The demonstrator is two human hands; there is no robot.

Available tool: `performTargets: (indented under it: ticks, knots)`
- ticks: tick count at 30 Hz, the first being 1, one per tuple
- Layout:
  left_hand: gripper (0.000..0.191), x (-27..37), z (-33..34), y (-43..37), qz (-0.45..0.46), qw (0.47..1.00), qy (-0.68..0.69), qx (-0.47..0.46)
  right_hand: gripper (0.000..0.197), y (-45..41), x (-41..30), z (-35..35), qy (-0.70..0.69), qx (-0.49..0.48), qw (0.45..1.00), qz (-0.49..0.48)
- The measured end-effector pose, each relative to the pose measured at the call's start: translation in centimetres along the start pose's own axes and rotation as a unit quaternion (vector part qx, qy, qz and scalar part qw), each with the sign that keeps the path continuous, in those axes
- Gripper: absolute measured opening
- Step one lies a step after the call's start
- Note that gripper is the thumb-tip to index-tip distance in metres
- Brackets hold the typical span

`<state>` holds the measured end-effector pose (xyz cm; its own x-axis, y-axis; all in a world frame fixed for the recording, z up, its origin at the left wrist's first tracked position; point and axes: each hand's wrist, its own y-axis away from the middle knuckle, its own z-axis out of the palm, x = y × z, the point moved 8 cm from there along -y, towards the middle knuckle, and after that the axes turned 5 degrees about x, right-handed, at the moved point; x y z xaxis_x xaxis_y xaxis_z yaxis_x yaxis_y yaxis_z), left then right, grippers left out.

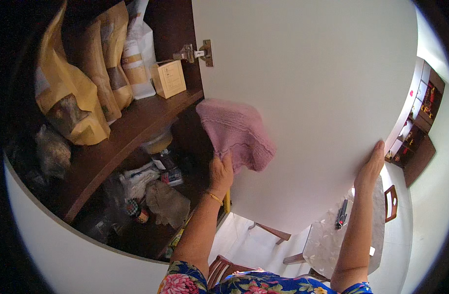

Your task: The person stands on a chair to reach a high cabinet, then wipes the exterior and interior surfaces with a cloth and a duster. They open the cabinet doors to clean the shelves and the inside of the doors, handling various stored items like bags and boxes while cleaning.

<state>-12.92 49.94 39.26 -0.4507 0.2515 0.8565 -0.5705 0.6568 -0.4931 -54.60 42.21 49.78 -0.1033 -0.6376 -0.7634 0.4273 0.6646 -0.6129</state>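
Observation:
My left hand is closed around the gathered lower part of a pink cloth, which spreads out above it against the inner face of a white cabinet door. With my right hand I hold the free edge of that door, the thumb side towards the outer edge; the fingers behind it are hidden. The door stands open on a metal hinge. To the left is the dark inside of the cabinet, with a brown wooden shelf across it.
Brown paper pouches, a white pouch and a small box stand on the shelf. Below lie a crumpled brown cloth or bag, a jar and packets. Behind the door are a covered table and wooden chairs.

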Motion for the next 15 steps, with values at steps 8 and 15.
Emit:
performTargets:
  ticks: [8, 15]
  knots:
    - [0.048, -18.0, 3.9, 17.2, -0.140, 0.985, -0.084, -0.046, 0.059, -0.5, 0.1, -0.6, -0.063, 0.000, 0.998, -0.008]
    - [0.044, -7.4, 3.1, 9.0, 0.156, 0.977, -0.140, 0.043, 0.061, -0.8, 0.3, -0.4, -0.083, -0.030, 0.996, 0.014]
